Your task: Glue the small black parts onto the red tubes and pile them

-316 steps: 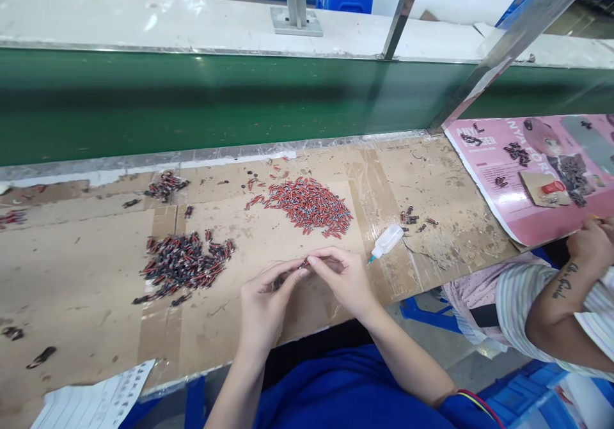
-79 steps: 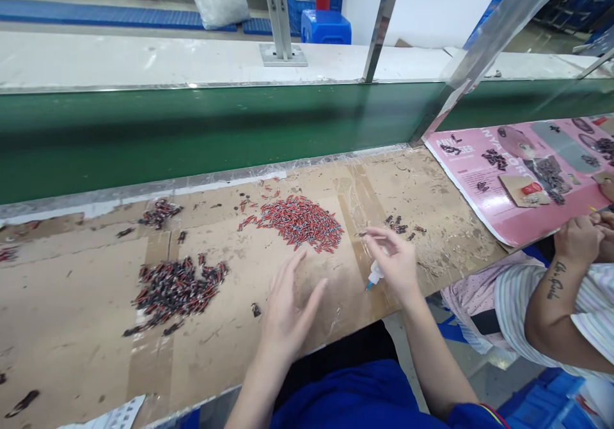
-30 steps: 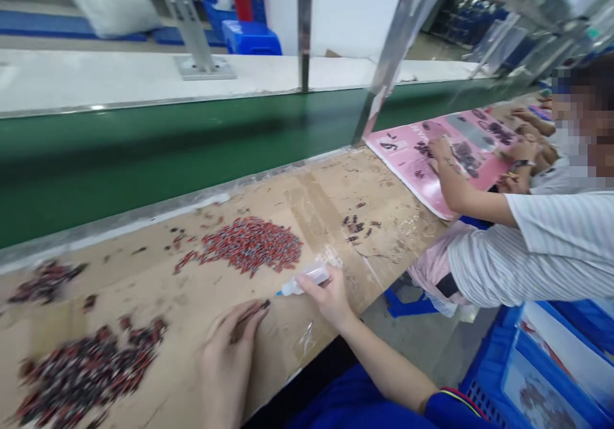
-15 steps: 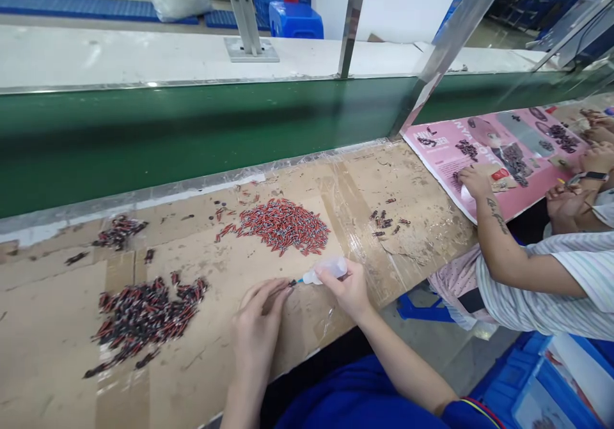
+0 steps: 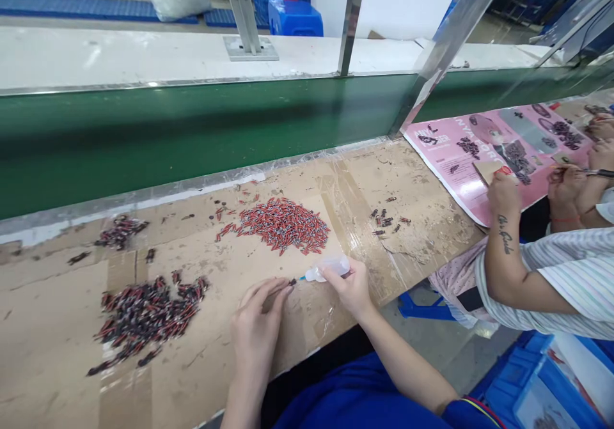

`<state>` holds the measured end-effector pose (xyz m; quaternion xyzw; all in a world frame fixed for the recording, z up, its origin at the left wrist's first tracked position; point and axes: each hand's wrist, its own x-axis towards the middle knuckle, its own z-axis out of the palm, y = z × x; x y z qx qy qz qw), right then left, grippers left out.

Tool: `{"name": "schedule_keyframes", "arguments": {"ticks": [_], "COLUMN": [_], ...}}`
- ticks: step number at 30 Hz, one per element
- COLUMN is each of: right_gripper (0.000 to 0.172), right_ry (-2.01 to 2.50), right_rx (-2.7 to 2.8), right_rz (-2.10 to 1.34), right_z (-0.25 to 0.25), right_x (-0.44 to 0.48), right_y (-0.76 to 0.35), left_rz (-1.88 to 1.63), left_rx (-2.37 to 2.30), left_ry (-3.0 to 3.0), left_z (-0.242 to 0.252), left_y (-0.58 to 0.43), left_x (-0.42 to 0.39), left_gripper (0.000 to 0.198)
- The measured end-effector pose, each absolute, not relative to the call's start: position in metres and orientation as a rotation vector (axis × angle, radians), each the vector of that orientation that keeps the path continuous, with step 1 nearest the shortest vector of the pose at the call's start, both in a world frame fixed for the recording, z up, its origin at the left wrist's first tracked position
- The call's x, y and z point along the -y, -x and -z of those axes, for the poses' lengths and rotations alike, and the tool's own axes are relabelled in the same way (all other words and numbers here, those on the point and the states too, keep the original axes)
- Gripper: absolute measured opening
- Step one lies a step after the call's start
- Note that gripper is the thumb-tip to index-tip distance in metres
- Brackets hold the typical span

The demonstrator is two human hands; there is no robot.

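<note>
My right hand [image 5: 352,289] grips a small clear squeeze bottle [image 5: 329,268] with a blue nozzle pointing left. The nozzle tip meets a tiny dark part [image 5: 291,282] pinched at the fingertips of my left hand [image 5: 258,323], which rests on the cardboard bench top [image 5: 225,346]. A heap of red parts [image 5: 284,224] lies just beyond my hands. A heap of dark and red parts [image 5: 144,314] lies to the left.
A green conveyor belt [image 5: 192,128] runs along the back. At the right a co-worker's tattooed arm [image 5: 503,250] rests beside a pink poster [image 5: 484,148] with small parts on it. A few loose parts [image 5: 386,219] and a smaller pile [image 5: 119,232] dot the bench. Blue crates [image 5: 527,390] stand below.
My right hand picked up the squeeze bottle and brought its nozzle to the part in my left fingertips. Over the last half second my hands stay nearly still; the co-worker's arm has drawn back.
</note>
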<state>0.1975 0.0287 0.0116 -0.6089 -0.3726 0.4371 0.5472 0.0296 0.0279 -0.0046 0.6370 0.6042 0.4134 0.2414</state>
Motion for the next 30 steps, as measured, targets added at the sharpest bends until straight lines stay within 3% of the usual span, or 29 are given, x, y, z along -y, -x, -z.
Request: {"name": "schedule_keyframes", "arguments": {"ticks": [22, 25, 27, 30], "right_gripper": [0.025, 0.038, 0.038, 0.037], "right_ry": [1.463, 1.618, 1.812, 2.011], "right_rx": [0.857, 0.956, 1.123, 1.377], "right_rz": [-1.007, -0.899, -0.752, -0.297], "right_z": [-0.02, -0.024, -0.028, -0.034], "right_x": [-0.029, -0.023, -0.019, -0.019], "right_y": [-0.225, -0.25, -0.261, -0.264], "left_rz": [-1.071, -1.045, -1.014, -0.992], "left_rx": [-1.571, -1.555, -1.563, -1.573], "left_ry": [-1.93, -2.001, -2.013, -1.999], "left_z": [0.009, 0.011, 0.01, 0.008], "left_y": [-0.028, -0.028, -0.028, -0.028], "left_x": [-0.031, -0.033, -0.033, -0.032], "left_gripper": [0.038, 0.042, 0.041, 0.039]}}
